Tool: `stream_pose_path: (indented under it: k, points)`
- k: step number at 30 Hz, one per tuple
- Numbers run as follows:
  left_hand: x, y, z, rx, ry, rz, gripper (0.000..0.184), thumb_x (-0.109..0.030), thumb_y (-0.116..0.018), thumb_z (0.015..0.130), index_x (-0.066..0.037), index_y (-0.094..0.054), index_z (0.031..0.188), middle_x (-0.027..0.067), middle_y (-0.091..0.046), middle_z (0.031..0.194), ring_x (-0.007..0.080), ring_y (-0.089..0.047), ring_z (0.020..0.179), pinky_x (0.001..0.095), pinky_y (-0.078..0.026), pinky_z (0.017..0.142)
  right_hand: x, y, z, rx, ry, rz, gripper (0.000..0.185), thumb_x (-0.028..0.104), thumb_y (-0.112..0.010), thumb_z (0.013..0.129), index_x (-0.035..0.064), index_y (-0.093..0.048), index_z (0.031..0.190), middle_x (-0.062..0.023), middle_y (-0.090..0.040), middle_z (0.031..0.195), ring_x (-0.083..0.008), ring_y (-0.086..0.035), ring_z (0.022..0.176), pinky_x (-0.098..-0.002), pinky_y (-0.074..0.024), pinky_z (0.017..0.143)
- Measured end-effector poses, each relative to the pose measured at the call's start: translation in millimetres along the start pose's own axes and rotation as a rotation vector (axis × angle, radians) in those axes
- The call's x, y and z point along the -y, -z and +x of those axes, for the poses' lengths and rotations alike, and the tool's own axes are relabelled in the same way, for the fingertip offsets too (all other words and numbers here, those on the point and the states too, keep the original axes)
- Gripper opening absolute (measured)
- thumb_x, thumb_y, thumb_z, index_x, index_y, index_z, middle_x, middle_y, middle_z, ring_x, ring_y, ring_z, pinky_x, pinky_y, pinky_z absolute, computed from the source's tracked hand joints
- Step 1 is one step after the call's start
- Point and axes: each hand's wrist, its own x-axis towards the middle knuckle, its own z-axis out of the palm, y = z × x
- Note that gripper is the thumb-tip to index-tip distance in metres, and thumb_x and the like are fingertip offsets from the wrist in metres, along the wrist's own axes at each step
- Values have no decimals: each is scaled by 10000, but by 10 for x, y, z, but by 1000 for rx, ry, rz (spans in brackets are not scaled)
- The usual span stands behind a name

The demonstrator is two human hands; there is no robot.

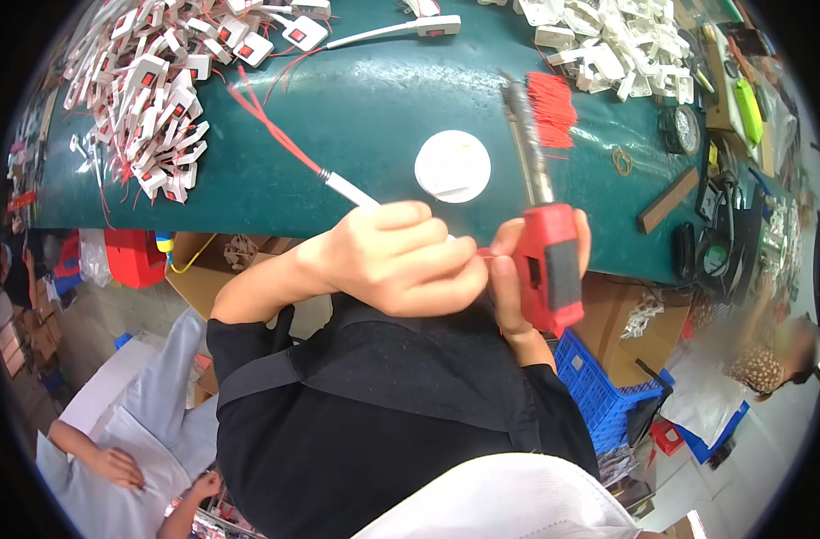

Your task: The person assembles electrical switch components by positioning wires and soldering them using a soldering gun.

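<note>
My left hand (405, 256) is closed around a slim white tube (349, 190). Two red wires (279, 135) stick out of the tube's far end, toward the upper left. My right hand (507, 269) grips a red-and-black handheld tool (549, 269) whose long metal shaft (528, 144), blurred by motion, points up over the bench. Between the hands, a short piece of red wire (489, 254) shows at my right thumb and fingertips. Just beyond them on the green bench lies a round white disc (452, 162).
White housings with red switches (163, 108) are heaped at left. A bundle of red wires (549, 112) and a pile of white plastic parts (607, 49) lie at right, with a wooden block (669, 199). A blue crate (598, 386) stands below; another person's hand (118, 465) is lower left.
</note>
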Motion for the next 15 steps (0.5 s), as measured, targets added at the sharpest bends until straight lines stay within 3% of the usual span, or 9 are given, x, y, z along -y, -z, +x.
stream_pose_path:
  k: [1, 5, 9, 10, 13, 15]
  points:
    - [0, 23, 19, 54, 107, -77, 180, -203, -727, 743, -115, -578, 793, -8, -612, 763, 90, -479, 524, 226, -377, 536, 32, 8, 12, -27, -3, 18, 776, -28, -567, 824, 42, -62, 1410, -141, -559, 869, -164, -556, 732, -310, -463, 711]
    - [32, 70, 47, 124, 212, -136, 160, -190, -731, 719, -122, -595, 766, -29, -594, 745, 92, -491, 539, 245, -339, 543, 34, -4, 26, -29, -51, 80, 788, -22, -577, 822, 52, -63, 1415, -135, -560, 872, -161, -552, 737, -310, -460, 714]
    - [146, 102, 45, 134, 428, -133, 210, -101, -739, 672, -108, -611, 838, -23, -605, 740, 119, -529, 577, 264, -343, 563, 22, 18, 35, -16, -100, 59, 809, -17, -592, 817, 64, -60, 1421, -137, -566, 891, -164, -556, 741, -306, -468, 694]
    - [214, 124, 21, 178, 511, -193, 220, -74, -739, 668, -104, -612, 846, -1, -616, 803, 143, -553, 623, 281, -355, 572, 33, 26, 26, -14, -98, 60, 809, -17, -592, 817, 64, -60, 1421, -137, -566, 891, -164, -556, 741, -306, -468, 694]
    - [383, 88, -30, 155, 737, -305, 130, -75, -676, 756, -56, -594, 854, 29, -595, 918, 160, -563, 655, 270, -409, 533, 120, 79, -22, -72, -177, 154, 824, -2, -612, 809, 86, -70, 1423, -151, -573, 918, -173, -570, 742, -301, -489, 672]
    - [419, 89, -54, 148, 789, -373, 94, -77, -644, 789, -36, -582, 845, 29, -592, 876, 136, -544, 631, 248, -412, 508, 190, 152, -18, -160, -272, 272, 839, 20, -633, 798, 105, -79, 1423, -173, -579, 954, -185, -585, 739, -305, -512, 663]
